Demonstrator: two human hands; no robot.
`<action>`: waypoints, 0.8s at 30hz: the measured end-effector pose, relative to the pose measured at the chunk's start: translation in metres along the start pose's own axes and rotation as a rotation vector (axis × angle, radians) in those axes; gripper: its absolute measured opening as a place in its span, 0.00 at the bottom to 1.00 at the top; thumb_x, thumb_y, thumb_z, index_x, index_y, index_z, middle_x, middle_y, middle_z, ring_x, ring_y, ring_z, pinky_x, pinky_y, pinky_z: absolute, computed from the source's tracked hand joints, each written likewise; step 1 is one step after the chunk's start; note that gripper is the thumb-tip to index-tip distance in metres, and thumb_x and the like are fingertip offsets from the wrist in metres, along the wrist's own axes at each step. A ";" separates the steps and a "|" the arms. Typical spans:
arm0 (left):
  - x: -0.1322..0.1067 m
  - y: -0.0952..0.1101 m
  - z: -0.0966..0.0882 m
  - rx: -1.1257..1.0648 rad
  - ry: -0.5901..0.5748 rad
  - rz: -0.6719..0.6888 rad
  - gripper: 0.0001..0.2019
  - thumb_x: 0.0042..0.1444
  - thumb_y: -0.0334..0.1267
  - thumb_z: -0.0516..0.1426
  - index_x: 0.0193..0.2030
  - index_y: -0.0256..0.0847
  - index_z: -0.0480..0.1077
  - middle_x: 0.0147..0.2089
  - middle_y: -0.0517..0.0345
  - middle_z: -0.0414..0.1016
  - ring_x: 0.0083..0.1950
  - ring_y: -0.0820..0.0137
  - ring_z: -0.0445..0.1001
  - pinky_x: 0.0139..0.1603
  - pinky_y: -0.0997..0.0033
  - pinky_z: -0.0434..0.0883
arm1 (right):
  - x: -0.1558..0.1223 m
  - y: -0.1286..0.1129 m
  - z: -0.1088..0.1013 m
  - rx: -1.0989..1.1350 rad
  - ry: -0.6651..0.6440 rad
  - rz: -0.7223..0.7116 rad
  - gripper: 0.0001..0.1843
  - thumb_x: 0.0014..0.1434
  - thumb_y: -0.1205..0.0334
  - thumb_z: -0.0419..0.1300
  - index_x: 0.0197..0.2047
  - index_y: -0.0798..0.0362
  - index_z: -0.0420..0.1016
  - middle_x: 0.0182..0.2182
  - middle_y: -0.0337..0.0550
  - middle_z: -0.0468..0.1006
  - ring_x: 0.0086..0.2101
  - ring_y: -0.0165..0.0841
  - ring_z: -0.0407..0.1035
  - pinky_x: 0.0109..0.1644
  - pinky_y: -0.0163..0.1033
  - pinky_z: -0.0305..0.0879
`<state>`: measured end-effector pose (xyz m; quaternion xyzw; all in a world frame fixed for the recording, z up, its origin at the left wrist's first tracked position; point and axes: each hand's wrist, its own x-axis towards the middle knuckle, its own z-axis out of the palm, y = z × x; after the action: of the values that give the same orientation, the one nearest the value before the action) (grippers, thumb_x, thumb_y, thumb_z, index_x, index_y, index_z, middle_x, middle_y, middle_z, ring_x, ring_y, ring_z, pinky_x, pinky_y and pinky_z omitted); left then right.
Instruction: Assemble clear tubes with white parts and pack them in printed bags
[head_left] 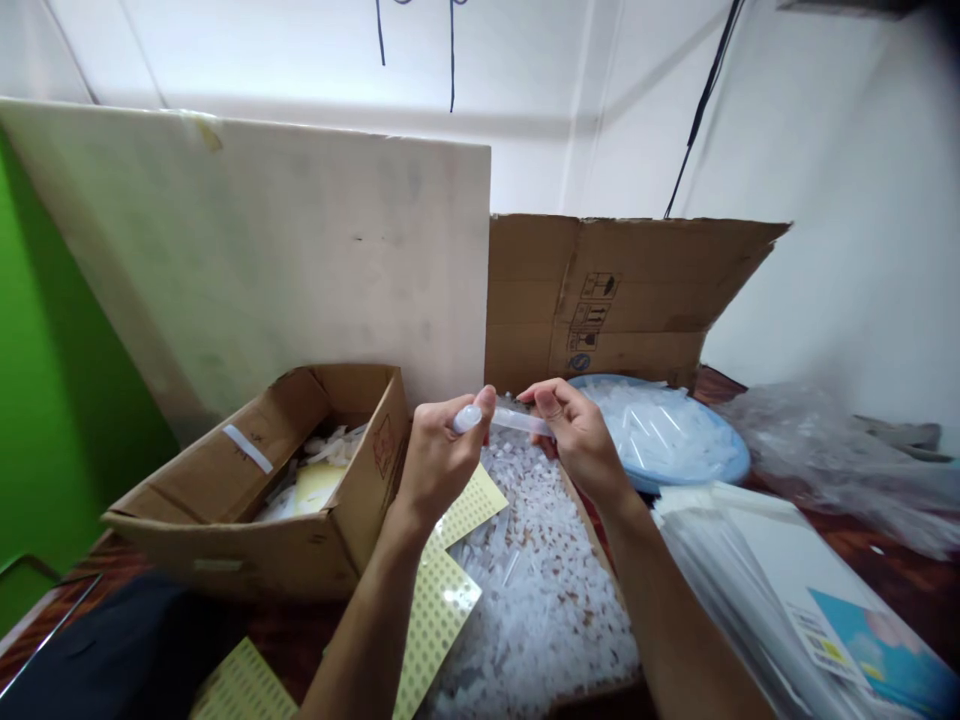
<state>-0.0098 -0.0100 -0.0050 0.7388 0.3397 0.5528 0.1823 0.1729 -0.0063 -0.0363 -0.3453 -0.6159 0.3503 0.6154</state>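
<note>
A slim, translucent white plastic tube [517, 420] lies almost level between my hands. My left hand [444, 460] is closed around its left end, where a rounded whitish tip shows beside the thumb. Thumb and fingers of my right hand [586, 440] pinch the other end. Below both hands is a shallow cardboard tray [589, 515] filled with many small translucent plastic pieces [532, 590]. Yellow sheets [435, 610] with rows of small round dots lie along the tray's left side, partly behind my left forearm.
An open cardboard box [240, 550] with white pieces inside stands on the left. To the right are a blue basin [739, 455] of clear plastic tubes, a stack of white packets [750, 540] and crumpled plastic film [832, 440]. Cardboard [637, 290] and a white board [300, 260] stand behind.
</note>
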 end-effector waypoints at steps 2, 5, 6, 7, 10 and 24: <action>0.000 -0.001 -0.001 -0.006 0.021 -0.014 0.27 0.70 0.47 0.54 0.19 0.39 0.62 0.17 0.65 0.56 0.20 0.77 0.56 0.23 0.71 0.54 | 0.000 -0.001 -0.001 -0.023 -0.073 -0.018 0.17 0.69 0.44 0.61 0.48 0.49 0.76 0.26 0.36 0.74 0.23 0.28 0.63 0.26 0.34 0.59; 0.001 -0.004 -0.002 -0.010 0.042 -0.033 0.27 0.70 0.48 0.54 0.19 0.39 0.62 0.17 0.65 0.57 0.20 0.76 0.56 0.24 0.71 0.54 | -0.002 -0.005 -0.001 -0.085 -0.143 -0.026 0.14 0.66 0.49 0.66 0.46 0.49 0.79 0.32 0.39 0.77 0.28 0.29 0.66 0.31 0.35 0.62; 0.001 -0.004 -0.003 -0.011 0.048 -0.035 0.27 0.70 0.48 0.54 0.19 0.39 0.62 0.17 0.65 0.57 0.20 0.76 0.57 0.24 0.71 0.54 | -0.003 -0.006 0.000 -0.092 -0.153 -0.024 0.13 0.66 0.49 0.66 0.44 0.50 0.79 0.32 0.39 0.77 0.28 0.29 0.66 0.30 0.35 0.61; 0.001 -0.005 -0.003 -0.012 0.052 -0.037 0.27 0.69 0.48 0.55 0.19 0.39 0.62 0.17 0.65 0.57 0.20 0.76 0.57 0.24 0.72 0.54 | -0.004 -0.006 0.001 -0.089 -0.163 -0.020 0.13 0.67 0.49 0.65 0.43 0.51 0.78 0.31 0.38 0.76 0.26 0.28 0.64 0.29 0.35 0.59; 0.001 -0.006 -0.003 -0.030 0.057 -0.056 0.27 0.69 0.48 0.55 0.18 0.40 0.62 0.17 0.65 0.58 0.20 0.76 0.57 0.24 0.72 0.55 | -0.006 -0.005 0.006 -0.072 -0.199 -0.004 0.17 0.71 0.48 0.59 0.38 0.52 0.76 0.24 0.34 0.68 0.22 0.26 0.57 0.25 0.35 0.52; 0.001 -0.008 0.011 -0.155 -0.004 -0.245 0.26 0.66 0.56 0.56 0.23 0.38 0.68 0.20 0.65 0.57 0.23 0.75 0.54 0.26 0.73 0.54 | -0.007 -0.005 0.015 -0.220 0.133 -0.286 0.07 0.61 0.59 0.70 0.42 0.49 0.79 0.37 0.41 0.81 0.37 0.36 0.75 0.41 0.40 0.70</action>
<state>-0.0019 -0.0025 -0.0127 0.6766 0.3831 0.5495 0.3058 0.1576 -0.0146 -0.0356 -0.3418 -0.6513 0.1659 0.6569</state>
